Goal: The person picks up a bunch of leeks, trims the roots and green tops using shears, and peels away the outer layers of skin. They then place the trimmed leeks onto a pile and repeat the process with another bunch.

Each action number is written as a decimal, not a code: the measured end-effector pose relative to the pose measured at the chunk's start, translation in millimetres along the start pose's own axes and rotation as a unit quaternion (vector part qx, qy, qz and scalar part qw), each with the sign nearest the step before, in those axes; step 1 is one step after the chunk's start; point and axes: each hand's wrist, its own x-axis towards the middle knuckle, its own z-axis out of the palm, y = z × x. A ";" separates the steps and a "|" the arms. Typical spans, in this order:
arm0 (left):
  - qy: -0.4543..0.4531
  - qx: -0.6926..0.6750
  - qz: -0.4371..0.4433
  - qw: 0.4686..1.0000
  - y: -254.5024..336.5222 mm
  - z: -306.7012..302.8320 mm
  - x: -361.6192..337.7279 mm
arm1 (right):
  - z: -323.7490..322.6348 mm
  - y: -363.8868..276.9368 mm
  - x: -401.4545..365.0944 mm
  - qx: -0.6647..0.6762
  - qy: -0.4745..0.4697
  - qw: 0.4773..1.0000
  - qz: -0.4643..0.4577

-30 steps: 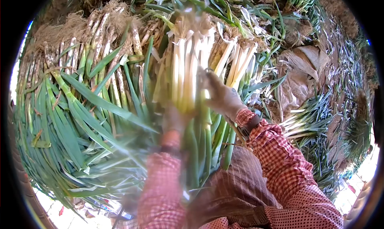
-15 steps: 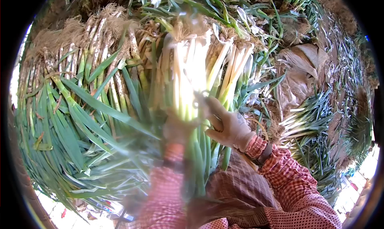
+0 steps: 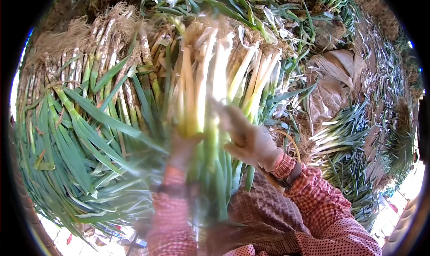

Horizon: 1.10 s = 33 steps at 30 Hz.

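I hold a bunch of green onions (image 3: 204, 81) upright in front of me, white stalks up, rooty ends at the top, green leaves hanging down. My left hand (image 3: 183, 146), gloved and motion-blurred, grips the bunch from the left where white turns to green. My right hand (image 3: 251, 139), in a pale glove, clasps the same bunch from the right at about the same height. Both arms wear red checked sleeves; a dark band sits on the right wrist.
A big pile of unpeeled onions with dirty roots (image 3: 89, 86) fills the left. Peeled bunches (image 3: 345, 130) lie at right by crumpled brown sacking (image 3: 333, 77). Trimmed leaves litter the ground. Brown checked cloth (image 3: 264, 211) covers my lap.
My right hand has dropped from high on the white stalks down to the bunch's middle. The bunch has shifted slightly left and up; the left hand stays gripping it.
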 end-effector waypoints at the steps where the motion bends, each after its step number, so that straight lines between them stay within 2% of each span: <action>1: 0.022 0.008 0.009 1.000 4.9 -1.0 -5.4 | 8.4 15.8 7.3 0.003 0.127 0.987 -0.096; 4: 0.010 -0.081 -0.039 0.996 5.8 -13.1 -5.7 | 9.6 28.9 10.9 0.011 0.165 0.979 -0.118; 6: 0.019 -0.057 -0.042 0.997 -5.6 -19.5 4.0 | 6.4 14.2 -1.5 -0.010 -0.013 1.000 -0.010; 7: 0.018 -0.061 -0.049 0.997 -7.0 -19.9 6.7 | 2.7 10.1 1.1 0.024 -0.028 0.999 0.030; 10: 0.011 -0.038 -0.033 0.999 -18.5 -17.2 20.7 | 17.4 62.6 37.1 0.096 0.181 0.978 -0.040; 11: 0.003 -0.005 -0.022 1.000 -39.1 -22.0 36.6 | 11.3 63.0 43.4 0.097 0.145 0.985 -0.013; 13: 0.005 0.040 -0.048 0.998 -47.4 -19.9 42.8 | 24.0 97.3 74.7 0.019 0.132 0.991 -0.022; 15: 0.028 0.061 -0.114 0.991 -12.0 3.0 28.3 | 17.2 94.4 87.0 0.004 0.132 0.991 0.004; 18: -0.011 -0.002 -0.063 0.998 -17.5 3.6 29.7 | 11.5 86.9 98.1 -0.025 0.129 0.991 0.023; 23: 0.055 0.062 -0.040 0.996 -45.1 3.9 43.3 | 1.9 84.6 84.9 0.016 0.129 0.991 0.023; 26: 0.046 0.079 -0.016 0.996 -59.1 1.6 50.6 | 17.5 80.8 71.6 -0.041 0.108 0.993 -0.016; 27: 0.042 0.076 -0.025 0.996 -54.6 3.8 48.5 | 20.2 80.6 65.3 -0.044 0.117 0.992 -0.022; 30: 0.077 0.060 -0.009 0.995 -56.0 6.9 49.6 | 5.7 87.0 47.3 0.125 0.183 0.973 0.066; 33: 0.070 0.088 -0.015 0.994 -67.1 -1.6 56.3 | 10.8 120.0 62.1 0.113 0.303 0.946 0.004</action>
